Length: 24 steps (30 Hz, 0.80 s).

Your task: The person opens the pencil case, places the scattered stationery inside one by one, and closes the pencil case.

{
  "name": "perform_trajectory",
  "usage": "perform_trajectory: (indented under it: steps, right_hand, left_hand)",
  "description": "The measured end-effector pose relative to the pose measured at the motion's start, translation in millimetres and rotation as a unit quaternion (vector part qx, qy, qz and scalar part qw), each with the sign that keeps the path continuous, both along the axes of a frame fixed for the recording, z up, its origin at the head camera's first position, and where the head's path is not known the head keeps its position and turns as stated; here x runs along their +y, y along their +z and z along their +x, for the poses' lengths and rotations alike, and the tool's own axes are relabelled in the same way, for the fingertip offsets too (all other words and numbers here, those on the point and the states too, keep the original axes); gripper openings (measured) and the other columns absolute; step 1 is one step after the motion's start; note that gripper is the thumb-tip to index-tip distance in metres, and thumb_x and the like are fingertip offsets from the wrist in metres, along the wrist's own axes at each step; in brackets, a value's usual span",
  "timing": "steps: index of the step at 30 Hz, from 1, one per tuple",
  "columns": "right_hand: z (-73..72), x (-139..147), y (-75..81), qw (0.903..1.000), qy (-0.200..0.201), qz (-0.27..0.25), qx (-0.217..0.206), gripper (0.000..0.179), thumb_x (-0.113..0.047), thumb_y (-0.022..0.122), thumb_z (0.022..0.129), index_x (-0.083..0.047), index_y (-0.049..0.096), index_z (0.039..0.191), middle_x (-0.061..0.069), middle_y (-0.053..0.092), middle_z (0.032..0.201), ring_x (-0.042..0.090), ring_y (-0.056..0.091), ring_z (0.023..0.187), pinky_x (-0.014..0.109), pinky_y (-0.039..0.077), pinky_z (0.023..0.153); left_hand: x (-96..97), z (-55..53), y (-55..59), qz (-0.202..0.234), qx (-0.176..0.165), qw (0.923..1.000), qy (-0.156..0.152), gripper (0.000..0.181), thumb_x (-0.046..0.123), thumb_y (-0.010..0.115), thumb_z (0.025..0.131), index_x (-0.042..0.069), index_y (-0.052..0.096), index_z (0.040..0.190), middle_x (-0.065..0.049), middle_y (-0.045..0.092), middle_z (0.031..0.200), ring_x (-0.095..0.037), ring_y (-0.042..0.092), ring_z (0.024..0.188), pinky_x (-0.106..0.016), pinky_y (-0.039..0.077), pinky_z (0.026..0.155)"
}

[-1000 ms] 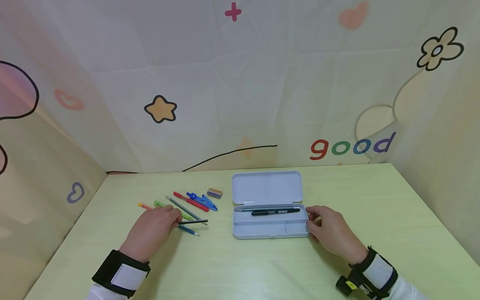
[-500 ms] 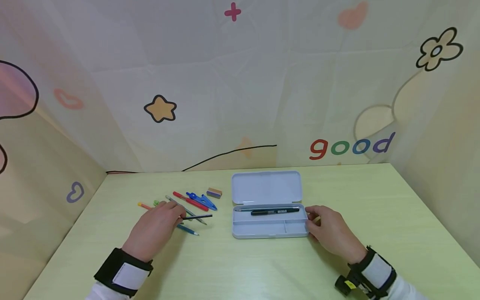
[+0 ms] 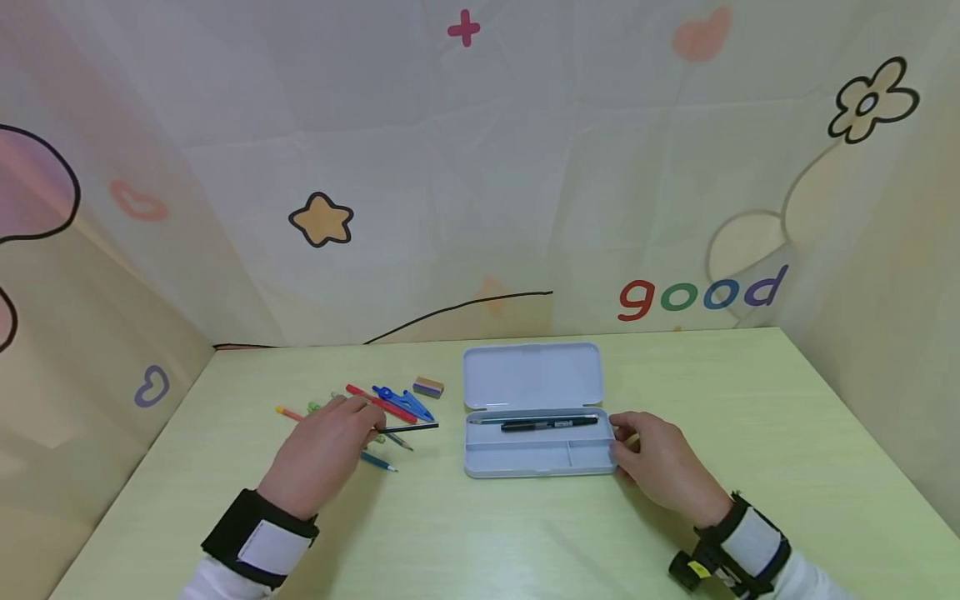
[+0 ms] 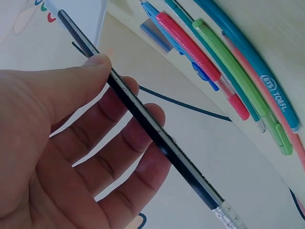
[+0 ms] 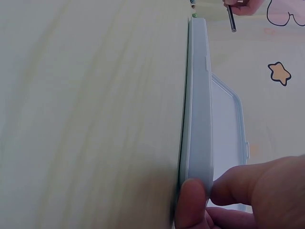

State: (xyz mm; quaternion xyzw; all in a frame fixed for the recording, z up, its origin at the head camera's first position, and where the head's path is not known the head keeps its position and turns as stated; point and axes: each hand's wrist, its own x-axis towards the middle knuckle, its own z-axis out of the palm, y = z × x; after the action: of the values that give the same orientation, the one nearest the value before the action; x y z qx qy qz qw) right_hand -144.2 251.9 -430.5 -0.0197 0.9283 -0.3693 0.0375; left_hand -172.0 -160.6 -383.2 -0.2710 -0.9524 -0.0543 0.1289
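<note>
My left hand (image 3: pixel 330 450) pinches a black-and-silver striped pencil (image 4: pixel 143 114) between thumb and fingers, above the loose stationery. The pencil's far end points right towards the pencil case; its near end has a pale, silvery cap. The white pencil case (image 3: pixel 517 462) lies unfolded on the table, lid back. In its long compartment rest a black pen (image 3: pixel 550 424) and a slim pencil (image 3: pixel 487 421) behind it. My right hand (image 3: pixel 663 458) holds the case's right end, and the right wrist view shows thumb and fingers pinching its wall (image 5: pixel 198 143).
Left of the case lie a red pen (image 3: pixel 401 412), a blue compass (image 3: pixel 416 404), an eraser (image 3: pixel 428 387) and a blue pencil (image 3: pixel 378 462). A green pen (image 4: pixel 238 71) and an orange pencil (image 3: pixel 287 412) are partly hidden by my left hand. A printed cloth hangs behind the table.
My left hand has moved a little to the right and away from me, carrying the striped pencil nearer the case. The right hand and the case stay in place.
</note>
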Motion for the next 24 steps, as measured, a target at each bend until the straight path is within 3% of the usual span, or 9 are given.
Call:
perform_trajectory:
  steps: [5, 11, 24]
  right_hand:
    - [-0.1, 0, 0.3, 1.0, -0.002, 0.0, -0.005, 0.041, -0.004, 0.067, 0.101, 0.012, 0.058, 0.139, 0.011, 0.063, 0.102, 0.018, 0.06, 0.077, 0.028, 0.054, 0.061]
    - [-0.6, -1, 0.3, 0.9999, -0.004, 0.0, -0.009, 0.042, -0.004, 0.067, 0.102, 0.011, 0.058, 0.14, 0.011, 0.063, 0.102, 0.018, 0.06, 0.077, 0.028, 0.055, 0.062]
    - [-0.4, -1, 0.8, 0.9999, -0.005, 0.002, -0.009, 0.042, -0.003, 0.067, 0.101, 0.012, 0.058, 0.139, 0.011, 0.063, 0.103, 0.018, 0.06, 0.077, 0.028, 0.055, 0.061]
  left_hand:
    - [7.0, 0.4, 3.2, 0.007, 0.018, 0.9996, -0.02, 0.015, 0.005, 0.086, 0.089, 0.01, 0.077, 0.099, -0.002, 0.072, 0.099, -0.022, 0.066, 0.09, -0.037, 0.059, 0.076]
    - [17.0, -1.8, 4.7, 0.002, 0.023, 0.9995, -0.022, 0.016, 0.005, 0.085, 0.09, 0.01, 0.078, 0.103, 0.0, 0.07, 0.095, -0.019, 0.067, 0.086, -0.036, 0.058, 0.073]
    - [37.3, -8.2, 9.3, -0.003, 0.05, 0.9971, -0.057, 0.015, 0.01, 0.087, 0.088, 0.011, 0.073, 0.094, 0.003, 0.06, 0.084, -0.019, 0.058, 0.077, -0.029, 0.054, 0.067]
